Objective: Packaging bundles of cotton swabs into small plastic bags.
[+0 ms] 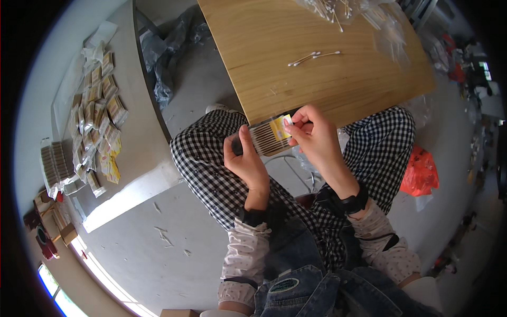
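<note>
My left hand [244, 158] grips the left end of a clear packet of cotton swabs [267, 136], held just below the near edge of the wooden table [274, 68]. At the packet's right end, my right hand [312, 133] pinches a small yellow label [282, 127] between thumb and fingers. The swab sticks lie in a tight row inside the packet. Both hands hover over my lap in checked trousers.
Three loose cotton swabs [312, 56] lie mid-table, and a heap of swabs in clear plastic [343, 10] sits at the far edge. Several finished packets [97, 113] cover a grey bench on the left. An orange plastic bag [420, 171] lies on the floor to the right.
</note>
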A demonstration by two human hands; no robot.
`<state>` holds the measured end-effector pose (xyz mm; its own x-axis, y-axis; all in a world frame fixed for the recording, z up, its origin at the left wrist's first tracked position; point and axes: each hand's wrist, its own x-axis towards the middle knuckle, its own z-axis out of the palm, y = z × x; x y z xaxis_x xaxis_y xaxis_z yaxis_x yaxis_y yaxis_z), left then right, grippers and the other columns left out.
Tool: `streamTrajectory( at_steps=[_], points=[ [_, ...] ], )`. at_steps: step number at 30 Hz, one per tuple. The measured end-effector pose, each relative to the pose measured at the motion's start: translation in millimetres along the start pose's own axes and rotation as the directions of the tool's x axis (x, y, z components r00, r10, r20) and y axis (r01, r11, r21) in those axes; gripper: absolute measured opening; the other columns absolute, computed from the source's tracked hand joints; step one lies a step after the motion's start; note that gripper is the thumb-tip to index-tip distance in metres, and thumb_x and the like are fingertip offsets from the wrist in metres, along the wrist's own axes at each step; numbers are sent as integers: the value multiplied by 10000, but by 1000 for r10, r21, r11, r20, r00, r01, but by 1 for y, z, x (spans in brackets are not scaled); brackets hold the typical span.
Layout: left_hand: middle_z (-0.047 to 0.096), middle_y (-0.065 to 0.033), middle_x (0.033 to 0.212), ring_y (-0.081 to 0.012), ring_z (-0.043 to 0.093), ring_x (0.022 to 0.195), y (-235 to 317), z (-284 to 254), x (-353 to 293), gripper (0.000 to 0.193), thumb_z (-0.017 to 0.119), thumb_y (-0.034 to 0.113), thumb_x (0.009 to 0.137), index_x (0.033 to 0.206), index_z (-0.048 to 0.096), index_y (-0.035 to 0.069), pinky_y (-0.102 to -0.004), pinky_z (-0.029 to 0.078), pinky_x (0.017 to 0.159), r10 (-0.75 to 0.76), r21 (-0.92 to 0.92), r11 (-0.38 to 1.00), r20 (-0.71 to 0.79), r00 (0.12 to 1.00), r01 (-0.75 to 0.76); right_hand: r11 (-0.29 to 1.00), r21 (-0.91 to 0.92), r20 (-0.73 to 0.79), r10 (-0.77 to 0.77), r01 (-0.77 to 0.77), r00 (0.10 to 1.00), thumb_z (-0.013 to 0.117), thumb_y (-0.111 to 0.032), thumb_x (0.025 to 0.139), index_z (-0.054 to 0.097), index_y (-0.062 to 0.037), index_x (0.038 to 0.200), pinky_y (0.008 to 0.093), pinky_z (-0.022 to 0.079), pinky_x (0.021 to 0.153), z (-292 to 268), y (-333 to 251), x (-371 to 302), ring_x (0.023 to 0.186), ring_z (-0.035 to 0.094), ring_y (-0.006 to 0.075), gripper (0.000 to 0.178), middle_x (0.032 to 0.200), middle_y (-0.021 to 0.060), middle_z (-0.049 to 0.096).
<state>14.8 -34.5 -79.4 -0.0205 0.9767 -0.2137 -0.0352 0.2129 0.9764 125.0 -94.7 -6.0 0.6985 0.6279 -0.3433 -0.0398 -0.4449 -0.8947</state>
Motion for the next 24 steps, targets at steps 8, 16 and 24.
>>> streamTrajectory(
  at_steps=[8, 16, 24],
  points=[
    [580, 53, 712, -28, 446, 652, 3, 0, 0, 288, 710, 220, 979, 798, 609, 20, -199, 387, 585, 29, 8, 1000, -8, 1000, -29, 1000, 4, 78, 0, 0, 997, 703, -119, 955, 573, -22, 963, 213, 451, 453, 8, 1, -4, 654, 682, 91, 162, 832, 52, 676],
    [548, 66, 704, -22, 430, 651, 2, 1, 0, 293, 710, 223, 979, 791, 600, 27, -189, 374, 575, 21, -5, 1000, -11, 1000, -21, 995, -50, 47, -84, 86, 995, 730, -89, 920, 595, 6, 922, 250, 487, 498, 15, 7, -6, 617, 667, 123, 164, 787, 72, 675],
    [536, 69, 697, -24, 424, 648, 2, 1, 1, 302, 709, 232, 980, 788, 598, 28, -191, 367, 572, 13, 5, 1000, -19, 1000, -12, 981, -103, -23, -168, 164, 986, 747, -56, 900, 621, 4, 883, 228, 495, 515, 15, 13, -8, 602, 620, 79, 141, 753, 42, 663]
  ],
)
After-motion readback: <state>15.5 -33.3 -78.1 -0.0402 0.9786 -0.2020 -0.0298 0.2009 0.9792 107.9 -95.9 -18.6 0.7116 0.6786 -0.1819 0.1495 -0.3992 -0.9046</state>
